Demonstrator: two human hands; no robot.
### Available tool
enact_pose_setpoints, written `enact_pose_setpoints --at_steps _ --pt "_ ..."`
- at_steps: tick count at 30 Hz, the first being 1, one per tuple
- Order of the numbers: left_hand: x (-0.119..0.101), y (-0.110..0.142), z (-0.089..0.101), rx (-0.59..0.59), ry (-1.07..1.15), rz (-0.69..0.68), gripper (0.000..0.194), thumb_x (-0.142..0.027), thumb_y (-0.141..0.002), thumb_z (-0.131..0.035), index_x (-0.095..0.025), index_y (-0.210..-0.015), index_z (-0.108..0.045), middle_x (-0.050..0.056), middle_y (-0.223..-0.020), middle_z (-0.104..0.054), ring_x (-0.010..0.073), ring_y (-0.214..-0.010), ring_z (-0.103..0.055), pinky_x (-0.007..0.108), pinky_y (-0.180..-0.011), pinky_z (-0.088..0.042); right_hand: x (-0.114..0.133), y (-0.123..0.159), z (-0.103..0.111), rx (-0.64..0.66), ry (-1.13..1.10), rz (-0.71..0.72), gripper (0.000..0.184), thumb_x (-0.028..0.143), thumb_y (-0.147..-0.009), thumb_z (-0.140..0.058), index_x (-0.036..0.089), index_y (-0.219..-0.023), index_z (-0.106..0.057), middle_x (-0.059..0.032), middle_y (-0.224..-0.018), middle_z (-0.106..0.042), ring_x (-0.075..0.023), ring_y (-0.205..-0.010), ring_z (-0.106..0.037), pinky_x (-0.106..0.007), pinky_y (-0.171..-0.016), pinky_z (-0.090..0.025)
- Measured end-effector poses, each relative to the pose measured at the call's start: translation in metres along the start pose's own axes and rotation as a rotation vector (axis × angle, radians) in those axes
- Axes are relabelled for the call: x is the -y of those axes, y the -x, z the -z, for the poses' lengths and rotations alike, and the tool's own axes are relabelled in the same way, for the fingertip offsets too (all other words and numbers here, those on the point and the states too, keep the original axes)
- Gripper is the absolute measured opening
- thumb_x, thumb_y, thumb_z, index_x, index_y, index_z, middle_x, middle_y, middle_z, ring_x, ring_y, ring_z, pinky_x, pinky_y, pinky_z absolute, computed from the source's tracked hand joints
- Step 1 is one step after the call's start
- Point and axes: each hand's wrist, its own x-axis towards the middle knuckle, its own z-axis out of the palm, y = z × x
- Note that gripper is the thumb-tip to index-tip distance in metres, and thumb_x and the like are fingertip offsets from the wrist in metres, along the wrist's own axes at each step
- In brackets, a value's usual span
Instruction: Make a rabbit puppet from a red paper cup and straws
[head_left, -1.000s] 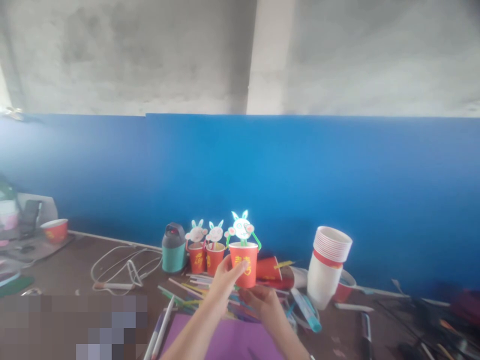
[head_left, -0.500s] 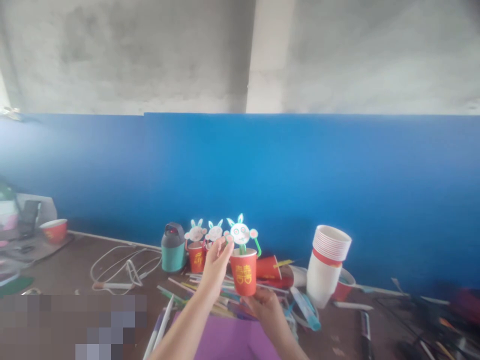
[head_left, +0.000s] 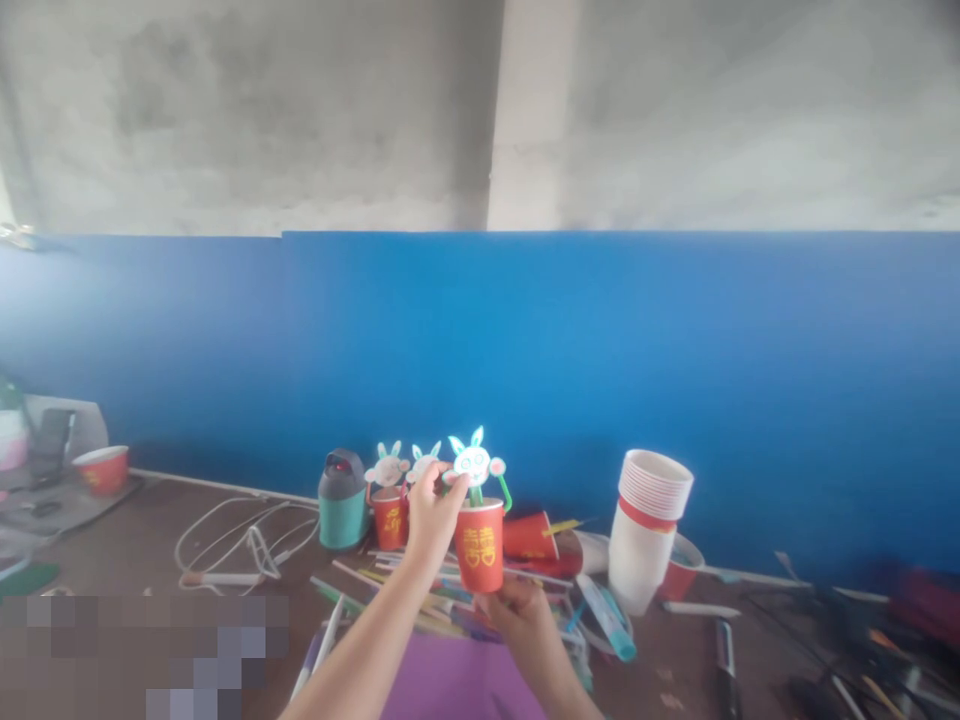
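Note:
A red paper cup [head_left: 480, 560] with gold characters is held upright above the table. From its mouth rises a white paper rabbit [head_left: 472, 466] with green-edged ears and bent green arms that end in round pink-and-white paws. My left hand [head_left: 433, 505] is closed in a pinch at the rabbit's paw on the left. Below, my right hand [head_left: 517, 605] has its fingers closed at the cup's base; whether they also grip a stick under it is hidden. Behind my left hand stands a similar rabbit cup [head_left: 390, 518], with a second one mostly covered.
Drinking straws and sticks lie strewn under my hands, beside purple paper [head_left: 461, 680]. A teal-and-grey sharpener-like device [head_left: 343, 510] stands at left. At right are a stack of paper cups [head_left: 643, 545], a glue tube [head_left: 607, 618] and a utility knife [head_left: 725, 665]. A blue partition [head_left: 600, 340] closes the back.
My left hand has let go of the cup's side and moved up to the rabbit's left paw. The rabbit and cup have turned and sunk slightly. My right hand stays under the cup.

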Motion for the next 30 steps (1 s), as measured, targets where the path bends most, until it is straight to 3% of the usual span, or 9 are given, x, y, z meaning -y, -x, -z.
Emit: enact_pose_setpoints --at_steps 7,15,19,25,30 --pt "-0.009 -0.004 -0.003 0.109 0.077 0.117 0.018 -0.034 -0.071 -0.063 -0.017 -0.068 -0.059 -0.004 -0.057 -0.053 0.0124 -0.056 -0.05 0.022 -0.052 -0.035 0.004 0.0 0.002 0.003 0.033 0.022 0.035 0.038 -0.073 -0.057 0.014 -0.048 -0.055 0.003 -0.051 -0.038 -0.0104 -0.054 -0.029 -0.023 -0.049 -0.027" --pt "-0.021 -0.012 -0.003 0.187 0.134 0.268 0.022 -0.036 -0.062 -0.071 -0.018 -0.065 -0.059 -0.007 -0.046 -0.047 0.0092 -0.046 -0.042 0.02 -0.046 -0.028 0.009 0.001 0.004 -0.062 0.103 0.019 0.027 0.03 -0.073 -0.059 0.012 -0.053 -0.063 0.002 -0.051 -0.046 -0.012 -0.055 -0.035 -0.024 -0.051 -0.031" --pt "-0.028 -0.012 -0.001 0.226 0.125 0.271 0.022 -0.037 -0.064 -0.071 -0.017 -0.067 -0.063 -0.004 -0.051 -0.054 0.0106 -0.05 -0.048 0.021 -0.049 -0.033 0.009 0.001 0.004 -0.071 0.119 0.015 0.027 0.031 -0.072 -0.06 0.012 -0.053 -0.063 0.0021 -0.05 -0.046 -0.0122 -0.056 -0.036 -0.023 -0.05 -0.031" --pt "-0.03 -0.013 0.001 0.279 0.084 0.26 0.028 -0.034 -0.066 -0.072 -0.017 -0.087 -0.068 0.006 -0.082 -0.072 0.0209 -0.078 -0.065 0.028 -0.069 -0.047 0.002 0.001 0.004 -0.072 0.039 -0.01 0.039 0.05 -0.069 -0.064 0.011 -0.061 -0.069 -0.0004 -0.055 -0.056 -0.0148 -0.057 -0.046 -0.023 -0.051 -0.038" --pt "-0.026 -0.025 0.008 0.372 0.021 0.251 0.019 -0.03 -0.064 -0.073 -0.016 -0.077 -0.07 0.006 -0.077 -0.072 0.0233 -0.076 -0.065 0.03 -0.067 -0.047 0.001 0.0 0.007 -0.065 0.069 -0.009 0.039 0.049 -0.07 -0.064 0.012 -0.061 -0.069 -0.0019 -0.057 -0.061 -0.0178 -0.06 -0.051 -0.024 -0.055 -0.042"
